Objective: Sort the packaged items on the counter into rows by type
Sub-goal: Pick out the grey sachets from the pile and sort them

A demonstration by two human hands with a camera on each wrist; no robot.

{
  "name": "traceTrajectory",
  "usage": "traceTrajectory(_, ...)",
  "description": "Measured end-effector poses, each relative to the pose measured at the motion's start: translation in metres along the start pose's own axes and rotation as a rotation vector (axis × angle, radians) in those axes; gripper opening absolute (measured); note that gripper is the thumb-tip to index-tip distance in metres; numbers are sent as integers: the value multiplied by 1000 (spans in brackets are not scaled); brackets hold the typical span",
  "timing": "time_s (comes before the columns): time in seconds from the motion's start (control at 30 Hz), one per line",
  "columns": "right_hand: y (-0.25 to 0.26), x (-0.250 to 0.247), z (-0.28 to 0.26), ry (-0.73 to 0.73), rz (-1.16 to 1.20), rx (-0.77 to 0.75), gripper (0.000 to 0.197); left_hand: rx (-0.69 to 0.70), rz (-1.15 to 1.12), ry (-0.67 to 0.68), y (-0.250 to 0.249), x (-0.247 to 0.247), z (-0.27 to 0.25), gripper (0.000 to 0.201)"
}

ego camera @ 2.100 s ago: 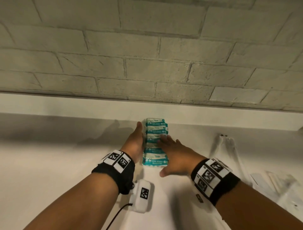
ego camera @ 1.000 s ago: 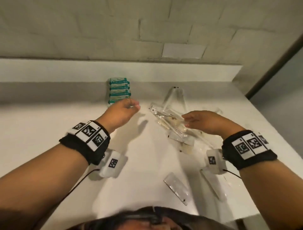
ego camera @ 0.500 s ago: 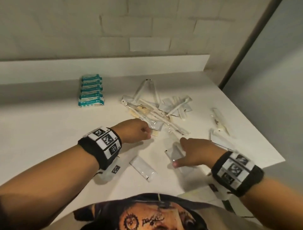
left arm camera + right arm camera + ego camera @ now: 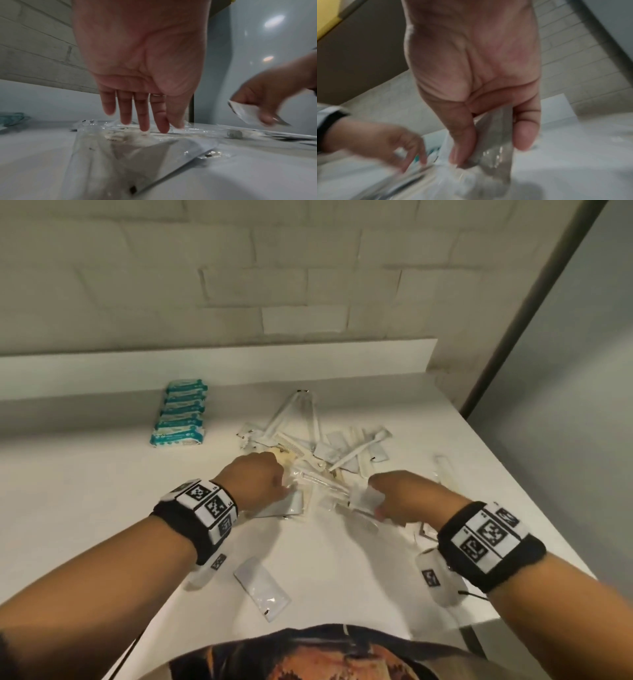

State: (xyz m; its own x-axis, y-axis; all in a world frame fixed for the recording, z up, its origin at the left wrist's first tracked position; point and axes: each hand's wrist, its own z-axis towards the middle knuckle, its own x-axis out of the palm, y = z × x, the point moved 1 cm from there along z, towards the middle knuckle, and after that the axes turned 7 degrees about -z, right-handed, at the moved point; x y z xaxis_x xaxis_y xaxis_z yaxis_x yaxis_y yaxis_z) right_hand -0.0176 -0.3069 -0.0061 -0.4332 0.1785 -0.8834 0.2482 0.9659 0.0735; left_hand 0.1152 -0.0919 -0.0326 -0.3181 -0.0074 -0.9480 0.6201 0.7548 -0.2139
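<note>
A row of teal packs (image 4: 181, 412) lies by the back wall at the left. A loose pile of clear packets (image 4: 308, 446) with combs and toothbrushes sits mid-counter. My left hand (image 4: 279, 489) reaches down onto the near edge of the pile. Its straight fingers (image 4: 144, 121) touch a clear packet (image 4: 137, 135) and grip nothing. My right hand (image 4: 376, 505) is lifted just right of it and pinches a small white packet (image 4: 361, 496) between thumb and fingers (image 4: 462, 146). The same white packet (image 4: 245, 113) shows in the left wrist view.
A single white sachet (image 4: 262, 587) lies near the front edge, by my left forearm. More clear packets (image 4: 443, 470) lie toward the right edge of the white counter (image 4: 85, 508). A raised ledge and brick wall close off the back.
My right hand has picked a white packet up off the counter and raised it. My left hand has moved forward and right onto the pile.
</note>
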Motion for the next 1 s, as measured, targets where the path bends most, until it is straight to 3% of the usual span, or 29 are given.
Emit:
traceTrajectory(0.03,-5,-11,10,-52,15,0,18,-13,-50,30,-1,2,0,26)
traceTrajectory(0.07,-8,-19,21,-101,34,1,19,-6,-72,63,-1,6,1,29)
traceTrajectory(0.13,-11,-31,44,-131,124,-10,40,21,-90,107,-3,12,1,44)
traceTrajectory(0.2,-14,-35,60,-33,128,-40,64,36,-101,103,-4,15,-1,51)
traceTrajectory(0.3,-27,-33,74,92,-157,-110,75,22,-108,102,2,22,-3,65)
traceTrajectory(0.37,-39,-36,74,156,-242,-134,66,-2,-103,82,4,26,-5,71)
traceTrajectory(0.43,-47,-44,70,177,-292,-145,40,-37,-135,92,3,25,-6,71)
traceTrajectory(0.53,-47,-59,74,52,-259,-134,12,-55,-168,117,-2,16,2,58)
traceTrajectory(0.6,-38,-61,79,-33,-192,-181,19,3,-169,68,-8,2,12,53)
traceTrajectory(0.67,-26,-55,79,-40,-127,-264,38,81,-120,22,-13,-11,29,53)
traceTrajectory(0.77,-18,-46,76,57,-111,-323,53,112,95,144,-18,-18,50,64)
traceTrajectory(0.83,-30,-45,79,66,-84,-308,38,106,126,194,-17,-15,53,67)
traceTrajectory(0.9,-48,-48,83,55,-130,-254,11,122,84,186,-13,-9,46,65)
traceTrajectory(1.0,-66,-54,89,44,-172,-178,17,143,24,143,-4,-7,32,55)
